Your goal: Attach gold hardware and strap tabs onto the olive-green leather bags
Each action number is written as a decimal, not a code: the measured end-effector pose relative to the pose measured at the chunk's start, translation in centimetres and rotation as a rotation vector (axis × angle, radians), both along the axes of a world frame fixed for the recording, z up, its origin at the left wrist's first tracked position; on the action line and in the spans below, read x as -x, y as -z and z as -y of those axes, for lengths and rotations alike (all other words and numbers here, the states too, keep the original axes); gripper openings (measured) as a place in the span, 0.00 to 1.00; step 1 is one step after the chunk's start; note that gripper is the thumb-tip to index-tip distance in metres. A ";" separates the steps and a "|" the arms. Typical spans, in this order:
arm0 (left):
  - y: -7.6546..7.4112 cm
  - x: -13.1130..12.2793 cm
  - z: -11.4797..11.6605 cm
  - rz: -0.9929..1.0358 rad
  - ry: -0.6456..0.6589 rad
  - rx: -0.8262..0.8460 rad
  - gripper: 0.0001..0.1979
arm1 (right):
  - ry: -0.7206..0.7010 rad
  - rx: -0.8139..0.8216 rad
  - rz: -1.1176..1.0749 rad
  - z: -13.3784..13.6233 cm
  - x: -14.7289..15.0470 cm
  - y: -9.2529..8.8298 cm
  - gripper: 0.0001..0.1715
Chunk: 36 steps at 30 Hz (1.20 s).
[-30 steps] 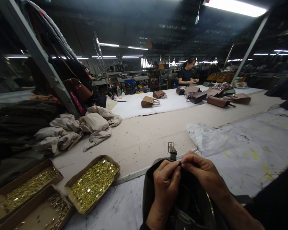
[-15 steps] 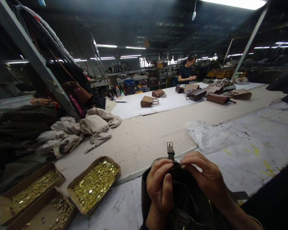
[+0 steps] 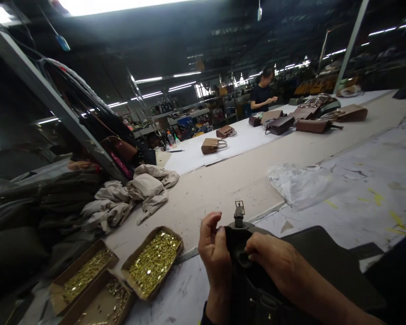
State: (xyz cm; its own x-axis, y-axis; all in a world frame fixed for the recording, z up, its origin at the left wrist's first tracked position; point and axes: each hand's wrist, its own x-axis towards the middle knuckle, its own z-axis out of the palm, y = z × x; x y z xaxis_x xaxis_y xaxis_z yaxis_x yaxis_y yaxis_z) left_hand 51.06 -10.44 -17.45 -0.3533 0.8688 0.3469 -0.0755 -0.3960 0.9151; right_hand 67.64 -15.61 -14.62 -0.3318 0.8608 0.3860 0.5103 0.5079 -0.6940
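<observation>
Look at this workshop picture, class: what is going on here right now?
A person at a long worktable holds a dark bag with both hands. The left hand grips the bag's top edge beside a small upright buckle strap; the right hand presses on the bag's upper part. Cardboard boxes of brass fittings sit to the left, beside a heap of beige cloth. Farther along the table lie brown handbags, where another person stands.
</observation>
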 end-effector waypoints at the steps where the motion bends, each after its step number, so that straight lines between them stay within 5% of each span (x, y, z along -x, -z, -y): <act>1: -0.5 0.3 -0.1 -0.062 0.042 0.044 0.15 | 0.009 0.023 -0.017 -0.3 -0.1 0.2 0.08; 5: -3.2 1.8 -0.4 -0.491 0.232 0.148 0.23 | -0.001 0.129 -0.145 -0.9 -0.9 0.2 0.07; 10: -7.1 2.5 -1.6 -0.943 0.583 0.138 0.20 | -0.057 0.159 -0.247 -1.0 -1.8 0.3 0.06; 15: -8.9 1.7 -3.8 -0.980 0.826 0.111 0.14 | -0.068 0.192 -0.314 -1.8 -2.6 0.5 0.06; 22: -9.4 0.6 -5.2 -0.997 0.977 0.182 0.13 | -0.105 0.208 -0.401 -3.8 -4.3 0.8 0.05; 30: -9.8 -1.1 -5.4 -1.093 0.862 0.357 0.10 | -0.128 0.246 -0.424 -4.2 -5.4 1.3 0.05; 36: -8.6 -0.8 -5.1 -0.782 0.771 0.752 0.19 | -0.272 0.278 -0.349 -5.2 -5.9 0.7 0.04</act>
